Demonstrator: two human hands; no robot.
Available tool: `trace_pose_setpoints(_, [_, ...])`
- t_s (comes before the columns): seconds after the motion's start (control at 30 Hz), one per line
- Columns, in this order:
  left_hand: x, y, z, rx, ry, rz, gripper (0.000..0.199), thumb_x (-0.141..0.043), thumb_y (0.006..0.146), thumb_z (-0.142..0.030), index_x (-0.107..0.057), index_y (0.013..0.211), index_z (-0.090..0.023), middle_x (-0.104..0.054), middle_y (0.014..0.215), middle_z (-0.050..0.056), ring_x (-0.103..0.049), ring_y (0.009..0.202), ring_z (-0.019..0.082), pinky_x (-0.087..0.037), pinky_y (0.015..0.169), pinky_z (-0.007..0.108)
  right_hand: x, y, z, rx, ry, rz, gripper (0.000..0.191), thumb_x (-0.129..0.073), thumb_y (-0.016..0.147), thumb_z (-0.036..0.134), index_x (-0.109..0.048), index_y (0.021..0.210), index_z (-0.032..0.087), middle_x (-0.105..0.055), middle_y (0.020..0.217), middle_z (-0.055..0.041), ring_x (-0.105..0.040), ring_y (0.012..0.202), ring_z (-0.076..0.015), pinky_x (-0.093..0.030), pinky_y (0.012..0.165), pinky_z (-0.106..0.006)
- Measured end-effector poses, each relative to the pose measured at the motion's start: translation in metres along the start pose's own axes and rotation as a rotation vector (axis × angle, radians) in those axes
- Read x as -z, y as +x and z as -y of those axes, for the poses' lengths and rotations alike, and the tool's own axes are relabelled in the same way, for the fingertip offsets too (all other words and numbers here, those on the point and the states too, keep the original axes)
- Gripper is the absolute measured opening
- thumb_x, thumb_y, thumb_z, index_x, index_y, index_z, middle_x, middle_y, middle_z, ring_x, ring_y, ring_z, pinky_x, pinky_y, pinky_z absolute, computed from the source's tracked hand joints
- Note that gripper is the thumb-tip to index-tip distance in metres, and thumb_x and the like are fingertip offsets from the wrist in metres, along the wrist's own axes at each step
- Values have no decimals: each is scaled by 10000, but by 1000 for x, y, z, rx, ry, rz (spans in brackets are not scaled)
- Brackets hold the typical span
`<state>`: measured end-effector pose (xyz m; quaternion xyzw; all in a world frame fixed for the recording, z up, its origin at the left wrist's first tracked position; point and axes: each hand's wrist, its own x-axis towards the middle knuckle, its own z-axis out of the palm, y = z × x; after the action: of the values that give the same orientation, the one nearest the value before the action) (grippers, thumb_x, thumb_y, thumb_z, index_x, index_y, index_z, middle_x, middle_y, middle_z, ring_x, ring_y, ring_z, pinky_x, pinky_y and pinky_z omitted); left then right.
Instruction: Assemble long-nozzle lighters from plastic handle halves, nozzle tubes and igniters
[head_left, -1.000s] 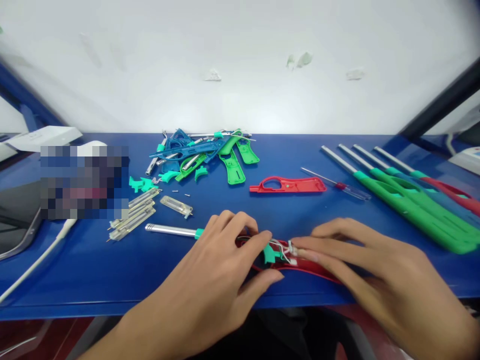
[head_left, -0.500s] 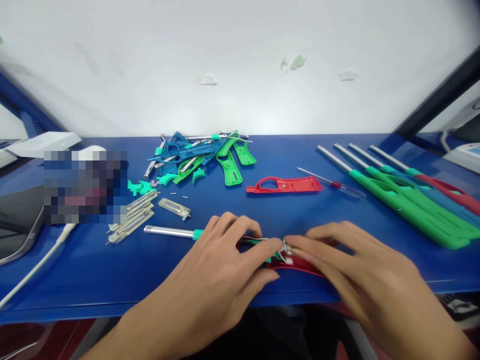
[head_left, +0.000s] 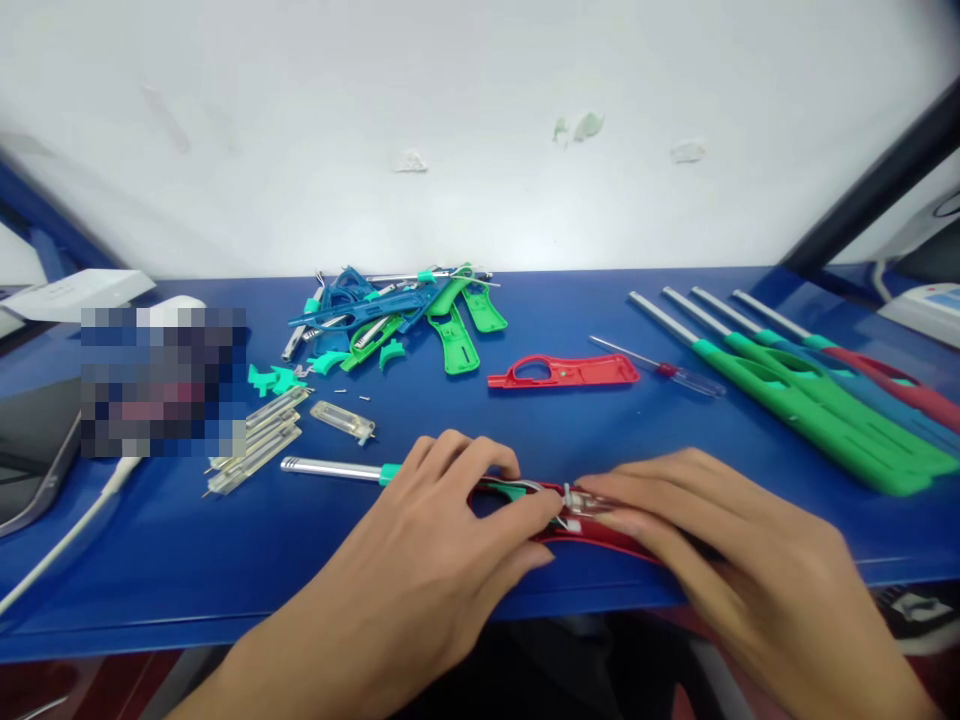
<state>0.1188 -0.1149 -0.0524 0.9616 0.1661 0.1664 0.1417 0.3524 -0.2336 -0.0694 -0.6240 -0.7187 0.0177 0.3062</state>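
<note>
The table has its front edge running just below the hands, with a strip of bare blue surface at the left. Near that edge, an open red handle shell lies lengthwise, partly hidden by the hands. It is glossy, with white wires inside; from its left end runs a teal collar and a bright metal tube, slotted near the tip. The left hand grasps the shell around its middle, forefinger and thumb bent over it. The right hand pinches a clear piece at the shell's inner side.

Beyond, at the left, are stacked clear tanks, a single clear tank, two tiny pins and teal triggers. Open blue surface separates the hands from a loose red half, a clear-handled screwdriver and four long lighters. A white device at the right edge bears a blue-marked panel, too small to read. Farthest, mixed blue and green parts lie heaped before the white wall.
</note>
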Motion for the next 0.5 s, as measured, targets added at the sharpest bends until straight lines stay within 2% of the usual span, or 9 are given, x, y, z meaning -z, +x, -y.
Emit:
trace_pose_setpoints(0.13, [0, 0, -1, -2, 13, 3, 230, -459, 1105, -279, -629, 1259, -276, -576, 1246, 83, -535, 1067, 271, -519, 942, 505, 1, -6, 0, -19, -1, 1, 212, -570, 1066, 322, -698, 1202, 422, -744, 1194, 111, -702, 1105, -77, -540, 996, -148])
trace_pose_setpoints(0.33, [1, -1, -2, -15, 37, 6, 256, -425, 1117, -299, -638, 1258, -275, -582, 1235, 90, -544, 1035, 271, -517, 925, 505, 3, -8, 0, -64, 33, 3, 238, -562, 1068, 331, -720, 1199, 452, -749, 1189, 96, -733, 1063, -89, -596, 928, -169])
trace_pose_setpoints(0.5, [1, 0, -2, -42, 106, -16, 279, -471, 1101, -260, -631, 1327, -295, -606, 1205, 84, -558, 1010, 268, -520, 895, 465, 4, -10, -2, 14, -22, 49, 330, -547, 1062, 263, -679, 1298, 453, -740, 1247, 72, -714, 1123, -138, -618, 930, -243])
